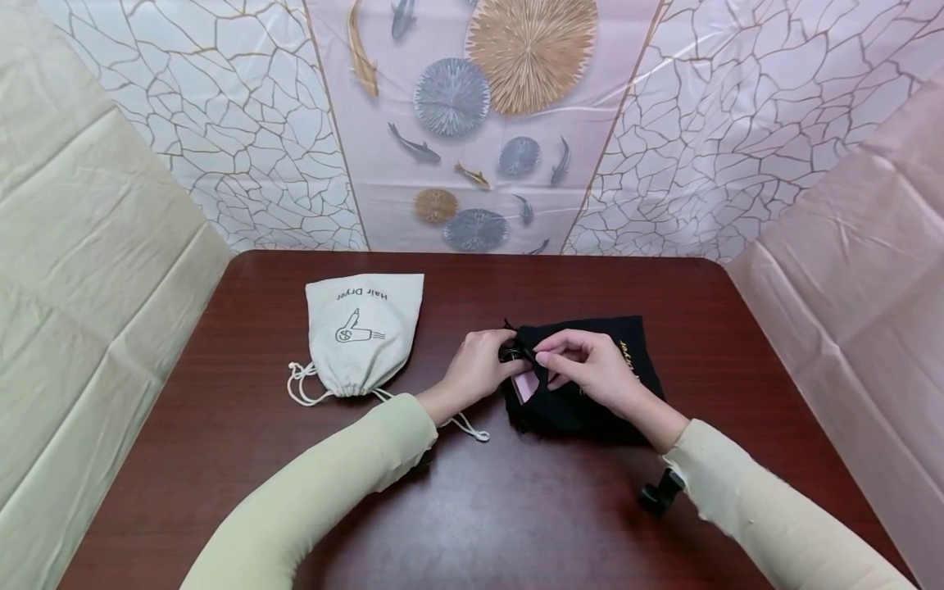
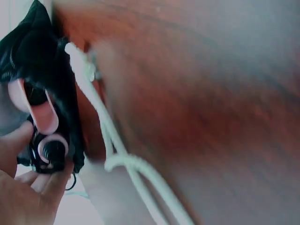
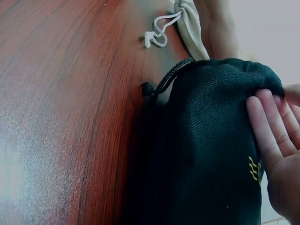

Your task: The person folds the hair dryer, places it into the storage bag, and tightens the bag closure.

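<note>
A black drawstring bag [image 1: 590,414] with yellow lettering lies right of the table's middle, its mouth to the left. Inside the mouth shows part of a pink-and-black hair dryer [image 2: 44,117], with a black cord end ringed in pink. My left hand [image 1: 479,362] grips this end at the mouth, thumb on one side and fingers on the other. With thumb and fingertips, my right hand [image 1: 590,369] pinches the cloth rim of the bag. Most of the dryer is hidden in the bag.
A cream drawstring bag [image 1: 365,352] printed "Hair Dryer" lies on the left of the brown table [image 1: 472,524]. Its white cord [image 1: 468,426] trails beneath my left forearm towards the black bag. A patterned cloth wall [image 1: 472,188] stands behind the table.
</note>
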{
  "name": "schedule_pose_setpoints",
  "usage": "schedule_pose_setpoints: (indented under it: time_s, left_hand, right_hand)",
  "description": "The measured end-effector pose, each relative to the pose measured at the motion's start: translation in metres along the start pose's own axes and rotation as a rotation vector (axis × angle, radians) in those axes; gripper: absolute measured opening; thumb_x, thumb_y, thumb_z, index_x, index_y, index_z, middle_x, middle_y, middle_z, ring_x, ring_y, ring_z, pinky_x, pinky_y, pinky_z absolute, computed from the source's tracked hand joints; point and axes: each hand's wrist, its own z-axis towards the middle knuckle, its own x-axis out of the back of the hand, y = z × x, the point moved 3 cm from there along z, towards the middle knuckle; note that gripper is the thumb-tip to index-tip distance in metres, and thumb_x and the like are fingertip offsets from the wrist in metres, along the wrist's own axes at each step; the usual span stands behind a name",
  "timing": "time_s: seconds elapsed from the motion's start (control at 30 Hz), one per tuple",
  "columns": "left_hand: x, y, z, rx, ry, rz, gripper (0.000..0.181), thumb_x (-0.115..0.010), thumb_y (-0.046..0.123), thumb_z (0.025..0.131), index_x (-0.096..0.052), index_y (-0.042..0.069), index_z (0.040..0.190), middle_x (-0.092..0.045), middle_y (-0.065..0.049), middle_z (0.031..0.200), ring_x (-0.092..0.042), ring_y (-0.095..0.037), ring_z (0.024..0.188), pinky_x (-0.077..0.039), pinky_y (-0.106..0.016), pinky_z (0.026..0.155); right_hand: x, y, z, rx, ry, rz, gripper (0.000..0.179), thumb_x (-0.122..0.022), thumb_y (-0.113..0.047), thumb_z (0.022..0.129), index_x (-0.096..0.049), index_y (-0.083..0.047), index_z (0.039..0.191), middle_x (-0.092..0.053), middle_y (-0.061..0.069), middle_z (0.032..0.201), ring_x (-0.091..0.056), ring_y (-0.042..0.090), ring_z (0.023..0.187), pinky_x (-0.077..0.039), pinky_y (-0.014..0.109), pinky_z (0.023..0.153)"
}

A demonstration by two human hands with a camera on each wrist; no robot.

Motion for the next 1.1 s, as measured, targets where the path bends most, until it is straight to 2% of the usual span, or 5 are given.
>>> schedule_pose_setpoints:
  time_s: [0.17,0.33,0.57,0.8,1.1]
  left_hand:
    - [0.012,-0.011,0.001,-0.044,-0.138,-0.007,0.056,-0.083,0.03,0.094,-0.068,0.003,0.141,-0.073,-0.013,0.134,-0.069,-0.026,0.125,-0.055,-0.039,0.106]
    - [0.032,-0.022,0.004,-0.138,-0.285,0.094,0.066,-0.082,0.024,0.095,-0.057,0.005,0.153,-0.062,-0.013,0.15,-0.056,-0.027,0.142,-0.044,-0.041,0.12]
    - [0.045,-0.021,0.017,-0.212,-0.428,0.268,0.077,-0.083,0.024,0.095,-0.048,0.017,0.162,-0.051,-0.01,0.162,-0.047,-0.026,0.15,-0.042,-0.044,0.121]
    - [0.047,-0.01,0.034,-0.315,-0.506,0.433,0.087,-0.09,0.028,0.088,-0.047,0.026,0.164,-0.053,-0.004,0.161,-0.051,-0.026,0.147,-0.049,-0.046,0.114]
    - [0.042,-0.005,0.046,-0.348,-0.601,0.43,0.092,-0.095,0.03,0.083,-0.049,0.03,0.162,-0.055,-0.001,0.16,-0.049,-0.021,0.148,-0.045,-0.042,0.118]
  right_hand:
    - [0.002,-0.001,-0.001,-0.009,-0.008,-0.013,0.018,-0.072,-0.003,0.1,-0.074,0.008,0.114,-0.074,0.018,0.093,-0.077,0.022,0.071,-0.067,0.044,0.069]
    - [0.004,-0.002,-0.002,-0.009,-0.021,-0.025,0.017,-0.072,-0.002,0.1,-0.074,0.007,0.113,-0.073,0.019,0.092,-0.077,0.024,0.07,-0.067,0.044,0.068]
    - [0.006,-0.001,-0.002,-0.003,-0.036,-0.026,0.017,-0.072,-0.001,0.1,-0.074,0.008,0.114,-0.073,0.02,0.094,-0.077,0.023,0.071,-0.067,0.044,0.069]
    - [0.009,-0.004,-0.002,-0.01,-0.035,-0.058,0.017,-0.073,-0.003,0.1,-0.075,0.006,0.114,-0.075,0.02,0.097,-0.077,0.021,0.074,-0.067,0.042,0.072]
    - [0.01,-0.009,0.002,-0.014,-0.037,-0.085,0.02,-0.075,-0.008,0.099,-0.076,0.004,0.115,-0.078,0.021,0.103,-0.078,0.02,0.077,-0.066,0.04,0.074]
